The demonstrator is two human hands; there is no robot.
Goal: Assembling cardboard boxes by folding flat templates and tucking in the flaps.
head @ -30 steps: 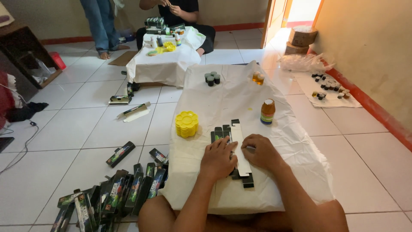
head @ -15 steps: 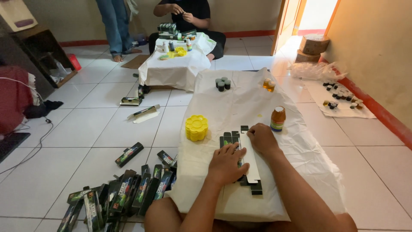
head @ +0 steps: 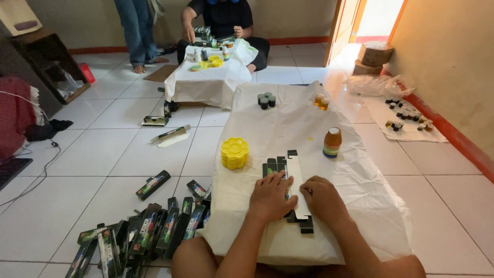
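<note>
Two hands, L hand (head: 271,197) & R hand (head: 323,200), both spread flat, are pressing flattened carton (head: 295,177) near white-covered table's (head: 360,180) front edge.

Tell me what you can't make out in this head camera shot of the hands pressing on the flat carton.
- Flat carton, head view: its middle lies under the left hand and right hand.
- Boxes on the floor: the pile is cut off by the bottom edge.
- Small bottles by the wall: too small to tell the contents.
- Seated person: cut off by the top edge.
</note>
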